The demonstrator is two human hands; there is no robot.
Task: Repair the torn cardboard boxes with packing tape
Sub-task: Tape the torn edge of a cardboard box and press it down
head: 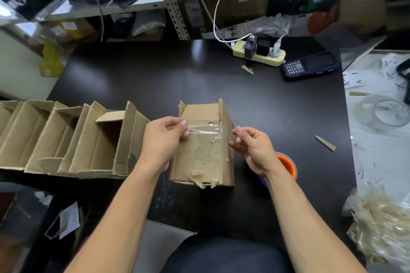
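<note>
Looking down at the dark table [155,77], we see a torn cardboard box [199,162] lying flat near the middle, with its top paper layer ripped away so the ribs inside show. Our left hand [163,139] is at 9 o'clock of the box, and its thumb and fingers pinch 1 end of a clear strip of packing tape [205,129]. The strip stretches across the upper part of the box toward 3 o'clock, and its far end seems to touch the right edge of the box. Our right hand [250,146] is at 3 o'clock of the box, with the fingers loosely curled; they are just beside the end of the strip, but we cannot tell if they hold it.

Behind the right wrist, at about 4 o'clock of the box, a tape roll with an orange core [286,165] stands on the table, partly hidden. At 9 o'clock, a row of open cardboard boxes [73,139] lies side by side, with the nearest one just beside our left hand. At 1 o'clock, well apart, we see a pale green power strip [258,54] with plugs in it, and near it a dark handheld scanner [310,65]. At 3 o'clock, on a white sheet, lies a large roll of clear tape [381,115]. A small cardboard scrap [325,143] lies between this roll and the box.
</note>
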